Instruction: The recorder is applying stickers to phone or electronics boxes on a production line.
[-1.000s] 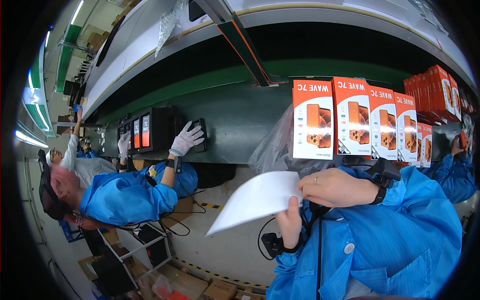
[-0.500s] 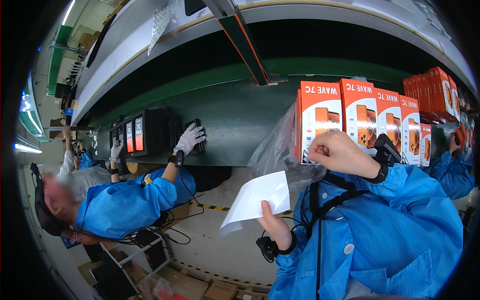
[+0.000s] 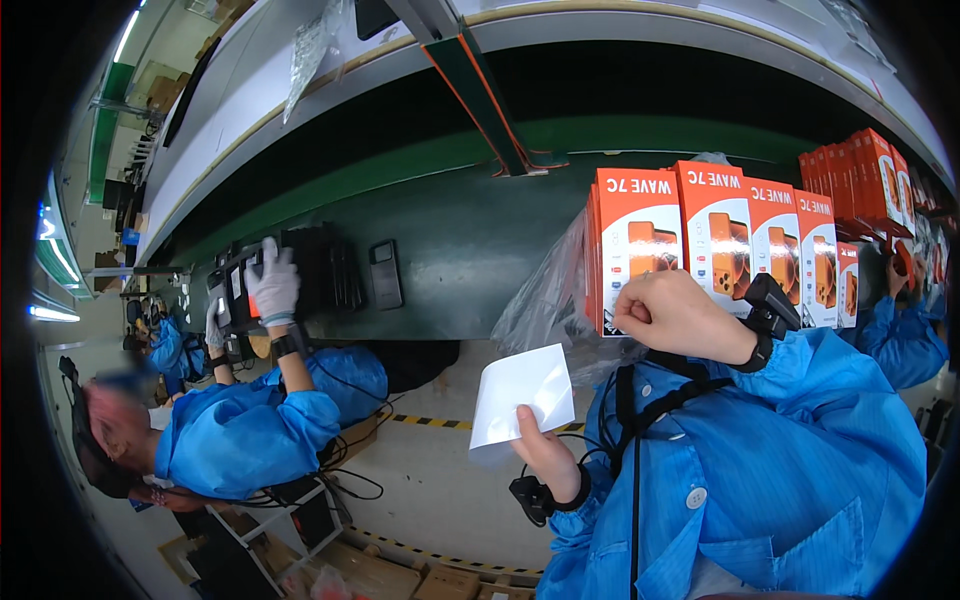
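My left hand (image 3: 546, 450) pinches a white paper sheet (image 3: 522, 396) between thumb and fingers, out in front of the bench edge. My right hand (image 3: 680, 316) is curled at the lower part of the nearest orange-and-white phone box (image 3: 640, 222). Its thumb and fingertips are pressed together against or just over the box's lower left corner, and whatever they hold is hidden. This box fronts a stack, and beside it to the right stand more phone boxes (image 3: 716, 215) in upright rows.
Clear plastic wrapping (image 3: 545, 290) lies left of the boxes. A dark phone (image 3: 385, 274) rests on the green bench (image 3: 440, 250). On the left a gloved co-worker (image 3: 250, 430) handles dark boxes (image 3: 235, 300). A metal post (image 3: 490, 100) rises behind. Another person's sleeve (image 3: 905, 345) shows at right.
The sheet in my left hand has swung flatter and slightly right. My right hand stays by the box corner, almost still. The co-worker's gloved hand has left the phone for the dark boxes.
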The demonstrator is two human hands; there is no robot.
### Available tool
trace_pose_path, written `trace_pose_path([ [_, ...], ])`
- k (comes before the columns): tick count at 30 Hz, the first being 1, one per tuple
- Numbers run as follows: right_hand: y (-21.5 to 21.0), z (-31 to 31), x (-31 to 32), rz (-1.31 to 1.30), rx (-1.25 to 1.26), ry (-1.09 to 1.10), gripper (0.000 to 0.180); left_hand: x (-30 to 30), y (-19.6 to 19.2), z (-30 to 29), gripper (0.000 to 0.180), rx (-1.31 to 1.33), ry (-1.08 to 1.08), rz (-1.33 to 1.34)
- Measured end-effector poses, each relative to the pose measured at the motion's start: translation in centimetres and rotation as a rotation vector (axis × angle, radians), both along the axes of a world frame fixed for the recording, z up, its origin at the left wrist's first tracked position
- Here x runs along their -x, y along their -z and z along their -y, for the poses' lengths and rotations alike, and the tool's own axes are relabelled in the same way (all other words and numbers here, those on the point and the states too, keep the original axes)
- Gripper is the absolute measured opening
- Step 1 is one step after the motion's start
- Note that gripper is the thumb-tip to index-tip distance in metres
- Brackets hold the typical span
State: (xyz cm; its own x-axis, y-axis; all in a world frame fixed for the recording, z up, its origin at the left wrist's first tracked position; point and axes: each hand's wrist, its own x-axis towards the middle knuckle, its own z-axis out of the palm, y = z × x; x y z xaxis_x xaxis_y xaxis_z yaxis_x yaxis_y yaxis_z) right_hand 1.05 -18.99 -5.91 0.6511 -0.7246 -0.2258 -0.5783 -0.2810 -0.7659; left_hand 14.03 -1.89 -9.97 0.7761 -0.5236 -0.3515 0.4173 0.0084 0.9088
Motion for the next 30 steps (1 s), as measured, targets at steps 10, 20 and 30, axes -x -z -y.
trace_pose_path([
  [10,-1.5,-0.1,1.8,0.146,0.045,0.063,0.025,-1.5,3.7,2.8,0.031,-0.328,0.435,0.587],
  [20,-1.2,-3.0,11.6,0.302,0.211,0.513,0.017,-4.1,24.9,11.8,0.032,-0.277,1.272,0.739],
  [30,0.1,-5.4,13.2,0.204,0.267,0.503,0.059,-7.3,21.6,16.5,0.032,0.098,1.186,0.075],
])
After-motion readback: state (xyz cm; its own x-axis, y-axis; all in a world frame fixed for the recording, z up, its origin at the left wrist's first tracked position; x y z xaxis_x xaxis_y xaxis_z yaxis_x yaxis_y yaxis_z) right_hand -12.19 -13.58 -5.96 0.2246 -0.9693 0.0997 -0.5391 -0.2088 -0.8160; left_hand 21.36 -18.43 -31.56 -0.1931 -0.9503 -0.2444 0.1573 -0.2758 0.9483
